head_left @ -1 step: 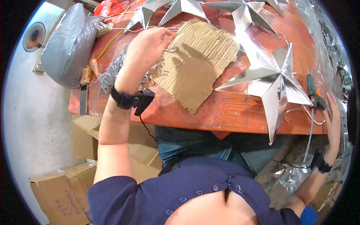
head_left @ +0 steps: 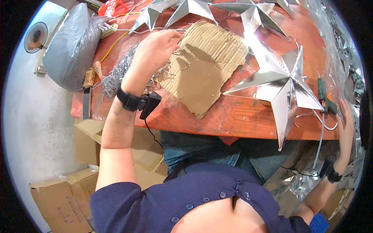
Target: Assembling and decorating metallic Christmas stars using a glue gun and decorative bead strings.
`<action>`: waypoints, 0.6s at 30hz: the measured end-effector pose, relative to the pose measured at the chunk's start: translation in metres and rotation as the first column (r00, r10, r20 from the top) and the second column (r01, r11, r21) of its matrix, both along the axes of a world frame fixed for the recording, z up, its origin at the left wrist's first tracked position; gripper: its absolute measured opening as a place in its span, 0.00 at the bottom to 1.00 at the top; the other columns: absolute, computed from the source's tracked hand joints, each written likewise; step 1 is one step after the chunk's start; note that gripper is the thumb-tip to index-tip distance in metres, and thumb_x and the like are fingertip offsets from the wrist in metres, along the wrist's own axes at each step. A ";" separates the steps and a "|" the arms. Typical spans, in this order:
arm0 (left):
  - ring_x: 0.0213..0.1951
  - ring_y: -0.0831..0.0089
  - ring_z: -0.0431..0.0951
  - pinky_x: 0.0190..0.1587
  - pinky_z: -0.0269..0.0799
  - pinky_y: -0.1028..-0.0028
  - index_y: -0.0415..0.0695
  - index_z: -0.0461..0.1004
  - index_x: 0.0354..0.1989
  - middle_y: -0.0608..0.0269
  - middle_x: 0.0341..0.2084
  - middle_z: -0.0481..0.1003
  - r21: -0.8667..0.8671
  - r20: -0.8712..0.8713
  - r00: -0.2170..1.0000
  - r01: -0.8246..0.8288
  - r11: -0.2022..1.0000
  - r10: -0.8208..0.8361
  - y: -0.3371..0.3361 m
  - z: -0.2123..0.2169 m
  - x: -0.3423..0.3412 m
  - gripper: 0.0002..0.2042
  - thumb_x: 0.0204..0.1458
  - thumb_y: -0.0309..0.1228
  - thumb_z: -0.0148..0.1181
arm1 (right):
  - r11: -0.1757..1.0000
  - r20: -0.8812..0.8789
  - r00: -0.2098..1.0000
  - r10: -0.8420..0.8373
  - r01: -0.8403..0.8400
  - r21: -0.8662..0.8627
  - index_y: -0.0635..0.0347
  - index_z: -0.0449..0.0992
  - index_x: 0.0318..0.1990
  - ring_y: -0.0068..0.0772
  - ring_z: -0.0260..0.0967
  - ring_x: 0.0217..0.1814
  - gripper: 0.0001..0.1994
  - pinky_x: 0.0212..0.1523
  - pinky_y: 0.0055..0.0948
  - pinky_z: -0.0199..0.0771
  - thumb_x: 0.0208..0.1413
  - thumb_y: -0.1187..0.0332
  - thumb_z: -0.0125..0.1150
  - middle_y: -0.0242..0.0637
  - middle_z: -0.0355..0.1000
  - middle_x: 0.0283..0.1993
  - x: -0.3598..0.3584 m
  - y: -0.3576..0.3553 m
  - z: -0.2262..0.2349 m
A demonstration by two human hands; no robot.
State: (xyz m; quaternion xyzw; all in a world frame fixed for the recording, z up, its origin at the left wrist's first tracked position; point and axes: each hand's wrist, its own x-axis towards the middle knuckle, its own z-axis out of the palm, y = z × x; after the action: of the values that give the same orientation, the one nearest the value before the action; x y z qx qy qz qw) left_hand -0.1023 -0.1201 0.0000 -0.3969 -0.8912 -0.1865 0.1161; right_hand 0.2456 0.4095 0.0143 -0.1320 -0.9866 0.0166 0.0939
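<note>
My left hand (head_left: 158,48) hovers over the left corner of a torn brown cardboard piece (head_left: 202,83), its fingers curled together. The fingertips are partly hidden, and whatever they pinch does not show. Under the wrist lies a tangled heap of silver tinsel garland (head_left: 116,77), with loose strands reaching onto the cardboard. At the far right my right hand (head_left: 345,124) has its fingers stretched out beside the handle of a green glue gun (head_left: 322,91), apparently not gripping it. A large silver foil star (head_left: 285,79) with tinsel along some ridges lies between the cardboard and the glue gun.
More silver stars (head_left: 190,11) line the back of the red table (head_left: 182,124). A stuffed grey plastic bag (head_left: 72,50) sits at the left, near a yellow cord. Clear plastic sheeting (head_left: 334,50) runs along the right edge. Cardboard boxes (head_left: 58,206) stand on the floor at lower left.
Both hands have shifted only slightly: the left a little to the right, the right a little lower beside the glue gun. The stars and cardboard have stayed put.
</note>
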 end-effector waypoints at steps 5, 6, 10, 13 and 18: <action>0.39 0.55 0.77 0.41 0.71 0.61 0.43 0.72 0.43 0.52 0.34 0.77 -0.088 0.013 0.999 0.048 0.995 -0.047 0.009 -0.018 -0.009 0.11 0.51 0.28 0.57 | 0.983 -0.232 0.962 -0.143 0.111 -0.147 0.60 0.66 0.60 0.32 0.60 0.65 0.18 0.65 0.30 0.56 0.63 0.72 0.50 0.38 0.65 0.63 0.020 -0.013 -0.001; 0.38 0.54 0.77 0.40 0.70 0.60 0.43 0.71 0.43 0.51 0.34 0.76 -0.085 0.057 0.996 0.067 0.994 -0.062 0.009 -0.017 -0.009 0.11 0.51 0.27 0.57 | 0.980 -0.249 0.953 -0.174 0.145 -0.133 0.59 0.67 0.60 0.31 0.61 0.65 0.18 0.65 0.30 0.56 0.64 0.69 0.49 0.38 0.66 0.62 0.022 -0.018 0.005; 0.34 0.58 0.76 0.39 0.71 0.66 0.40 0.68 0.42 0.52 0.29 0.74 0.140 0.078 0.997 0.017 0.990 -0.028 0.006 0.003 -0.009 0.08 0.56 0.26 0.54 | 0.981 -0.369 0.909 -0.194 0.174 -0.089 0.62 0.69 0.58 0.29 0.63 0.62 0.17 0.64 0.30 0.57 0.65 0.65 0.49 0.37 0.69 0.58 0.024 -0.035 0.033; 0.35 0.77 0.75 0.39 0.71 0.77 0.40 0.65 0.46 0.61 0.36 0.74 0.592 0.061 0.990 0.067 0.803 -0.127 -0.011 0.044 -0.029 0.10 0.57 0.22 0.54 | 0.970 -0.477 0.856 -0.198 0.100 -0.222 0.65 0.71 0.56 0.28 0.64 0.60 0.18 0.64 0.29 0.58 0.66 0.63 0.49 0.38 0.70 0.57 0.015 -0.048 0.054; 0.33 0.73 0.72 0.37 0.71 0.77 0.40 0.64 0.51 0.57 0.38 0.70 0.885 0.078 0.937 0.093 0.457 -0.340 0.022 0.152 0.023 0.14 0.60 0.33 0.52 | 0.891 -0.519 0.852 0.068 -0.286 -0.353 0.64 0.68 0.58 0.29 0.65 0.61 0.19 0.65 0.29 0.58 0.65 0.64 0.49 0.39 0.70 0.56 -0.048 -0.148 0.117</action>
State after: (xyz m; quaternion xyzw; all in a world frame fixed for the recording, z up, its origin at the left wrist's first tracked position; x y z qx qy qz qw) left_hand -0.0790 -0.0981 0.1521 -0.3680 -0.6219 -0.6712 0.1654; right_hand 0.1976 0.2618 0.1309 -0.0465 -0.9107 0.2692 0.3097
